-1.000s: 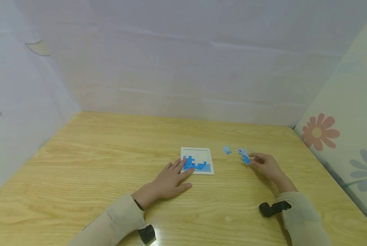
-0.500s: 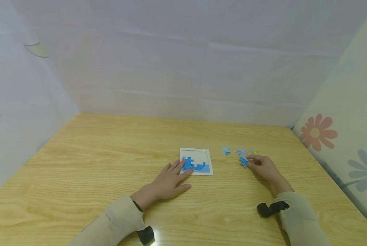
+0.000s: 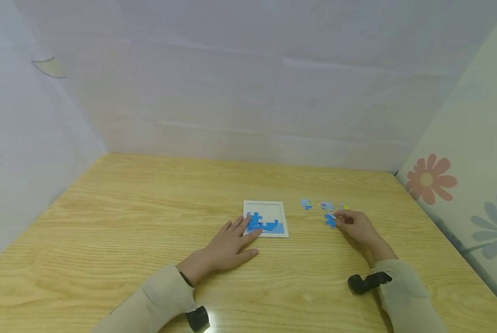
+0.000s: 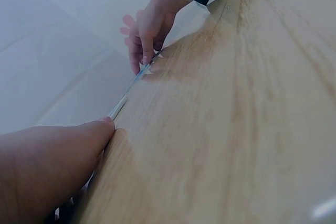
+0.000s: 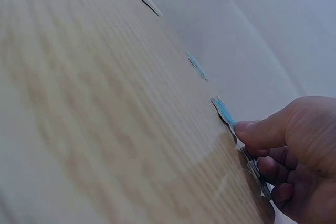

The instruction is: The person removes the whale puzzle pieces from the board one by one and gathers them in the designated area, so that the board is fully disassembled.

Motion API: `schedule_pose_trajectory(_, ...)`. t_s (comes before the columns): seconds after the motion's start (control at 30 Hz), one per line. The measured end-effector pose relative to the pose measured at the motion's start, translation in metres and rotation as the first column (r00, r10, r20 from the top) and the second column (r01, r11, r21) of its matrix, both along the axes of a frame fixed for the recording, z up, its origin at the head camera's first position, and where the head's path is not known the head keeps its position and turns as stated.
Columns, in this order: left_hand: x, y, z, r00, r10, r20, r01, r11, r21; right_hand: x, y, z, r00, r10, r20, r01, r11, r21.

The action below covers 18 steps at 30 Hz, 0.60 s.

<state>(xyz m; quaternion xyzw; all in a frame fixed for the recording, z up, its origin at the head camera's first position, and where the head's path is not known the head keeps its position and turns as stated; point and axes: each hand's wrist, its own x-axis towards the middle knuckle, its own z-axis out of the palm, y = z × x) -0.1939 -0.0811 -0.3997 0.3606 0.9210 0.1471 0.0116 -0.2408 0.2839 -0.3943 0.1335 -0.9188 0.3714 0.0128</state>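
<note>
My left hand point(image 3: 231, 244) lies with fingers spread, its fingertips resting on the lower left of a white-framed puzzle board point(image 3: 286, 217). Blue jigsaw pieces point(image 3: 269, 226) fill the board's lower part, while its upper part shows a bare pale base. Over to the right, my right hand point(image 3: 357, 225) pinches a blue puzzle piece point(image 3: 330, 220) between thumb and fingers, low over the table. In the right wrist view the thumb point(image 5: 262, 129) covers part of the pieces by the fingertips. The left wrist view shows the left hand point(image 4: 52, 156) at the board's edge, seen nearly side-on.
Behind the pinched piece lie three loose puzzle pieces: a light blue one point(image 3: 306, 204), one with a pink spot point(image 3: 326, 206) and one with a yellow sun point(image 3: 345, 206). Pale cloth walls enclose the wooden table point(image 3: 148, 199) at the back and sides.
The right hand has drawn the blue puzzle piece slightly toward me, away from the pink-spotted piece, and turned it a little. The left hand stays on the board.
</note>
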Motion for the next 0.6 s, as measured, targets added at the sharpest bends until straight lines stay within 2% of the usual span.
schedule_pose_trajectory(0.6, 0.0003, 0.0001, 0.0008, 1.0, -0.007, -0.009, 0.007, 1.0, 0.006, 0.0003, -0.0007, 0.0021, 0.999, -0.032, 0.027, 0.033, 0.999, -0.009)
